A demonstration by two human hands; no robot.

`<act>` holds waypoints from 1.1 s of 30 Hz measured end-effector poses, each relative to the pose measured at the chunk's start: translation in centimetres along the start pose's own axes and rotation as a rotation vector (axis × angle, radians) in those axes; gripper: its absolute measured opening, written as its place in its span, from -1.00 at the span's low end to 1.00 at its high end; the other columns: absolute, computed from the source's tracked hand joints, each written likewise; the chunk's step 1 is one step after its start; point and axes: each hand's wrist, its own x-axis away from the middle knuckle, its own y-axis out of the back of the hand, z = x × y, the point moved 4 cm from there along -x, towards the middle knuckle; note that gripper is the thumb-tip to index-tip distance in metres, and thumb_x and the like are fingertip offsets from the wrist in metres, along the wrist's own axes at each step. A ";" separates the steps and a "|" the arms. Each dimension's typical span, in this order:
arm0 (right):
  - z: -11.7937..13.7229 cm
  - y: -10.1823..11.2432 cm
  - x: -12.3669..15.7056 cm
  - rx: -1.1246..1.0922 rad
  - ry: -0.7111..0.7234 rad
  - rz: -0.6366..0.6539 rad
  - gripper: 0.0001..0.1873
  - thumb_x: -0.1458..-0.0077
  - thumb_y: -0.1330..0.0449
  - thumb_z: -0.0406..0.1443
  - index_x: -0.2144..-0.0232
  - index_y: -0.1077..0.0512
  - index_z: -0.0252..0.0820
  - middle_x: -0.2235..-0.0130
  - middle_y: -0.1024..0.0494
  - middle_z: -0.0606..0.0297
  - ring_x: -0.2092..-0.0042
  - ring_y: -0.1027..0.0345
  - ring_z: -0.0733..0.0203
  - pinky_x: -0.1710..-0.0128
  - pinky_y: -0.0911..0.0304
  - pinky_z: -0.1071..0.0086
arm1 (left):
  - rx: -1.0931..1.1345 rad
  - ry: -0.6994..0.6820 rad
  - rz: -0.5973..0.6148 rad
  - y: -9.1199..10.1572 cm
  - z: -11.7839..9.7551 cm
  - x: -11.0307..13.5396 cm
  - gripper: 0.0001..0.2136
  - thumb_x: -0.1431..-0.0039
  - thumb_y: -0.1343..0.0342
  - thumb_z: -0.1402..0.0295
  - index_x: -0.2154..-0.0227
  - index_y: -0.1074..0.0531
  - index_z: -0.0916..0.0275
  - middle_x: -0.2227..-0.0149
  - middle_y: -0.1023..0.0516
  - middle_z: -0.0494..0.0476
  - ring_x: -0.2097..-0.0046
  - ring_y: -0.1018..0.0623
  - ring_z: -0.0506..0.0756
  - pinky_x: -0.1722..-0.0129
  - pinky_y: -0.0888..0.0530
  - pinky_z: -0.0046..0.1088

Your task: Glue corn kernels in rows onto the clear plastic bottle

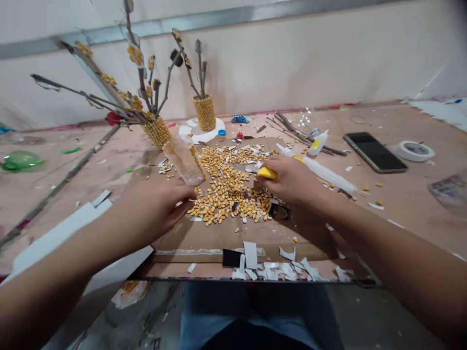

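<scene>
My left hand (174,201) is at the left edge of a loose pile of corn kernels (228,182), its fingers loosely bent and slightly apart. No object shows in it. Just beyond those fingers, a clear plastic cylinder (185,160) with some kernels along its side leans against a kernel-covered pot (156,132) of twigs. On the pile's right side, my right hand (288,180) is closed around a yellow-handled utility knife (268,173). Its grey blade points left over the kernels. A small dark open piece (279,211) lies below that hand.
A second kernel-covered pot (205,113) stands on a white disc (184,130) at the back. To the right are a glue bottle (318,143), twigs (288,124), a phone (375,152) and a tape roll (415,150). White scraps (288,270) line the front edge.
</scene>
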 end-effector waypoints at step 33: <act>3.7 1.0 4.1 -0.561 0.613 -0.346 -0.63 -0.11 -0.26 -0.46 0.02 -0.56 -0.15 0.13 -0.71 0.10 0.15 -0.63 0.14 0.19 -0.53 0.31 | 1.079 0.065 0.152 -2.1 -8.0 -9.8 -0.79 -0.30 -0.19 0.22 0.37 -0.54 0.24 0.40 -0.59 0.08 0.34 -0.48 0.08 0.32 -0.38 -0.43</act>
